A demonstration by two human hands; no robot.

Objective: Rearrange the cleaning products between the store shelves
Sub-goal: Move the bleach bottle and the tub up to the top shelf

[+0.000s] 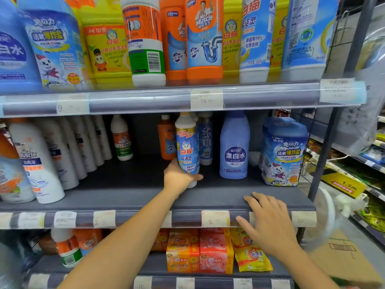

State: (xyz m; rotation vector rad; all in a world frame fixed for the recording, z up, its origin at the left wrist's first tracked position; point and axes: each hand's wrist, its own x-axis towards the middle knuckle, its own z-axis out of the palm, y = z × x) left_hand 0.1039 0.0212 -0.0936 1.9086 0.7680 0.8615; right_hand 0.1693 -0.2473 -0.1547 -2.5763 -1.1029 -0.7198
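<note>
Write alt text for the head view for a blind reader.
The left hand grips a white-and-blue plastic cleaner bottle standing on the grey middle store shelf. The right hand rests open on that shelf's front edge. A pale blue plastic bottle stands right of the gripped one.

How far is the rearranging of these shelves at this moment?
Done, it seems: the top shelf is packed; a bleach bottle and a blue pack stand on the middle shelf. In hand: the left hand grips a blue-label bottle there; the right hand rests on that shelf's edge. Left: the middle shelf has wide gaps, so more bottles probably must move.
</note>
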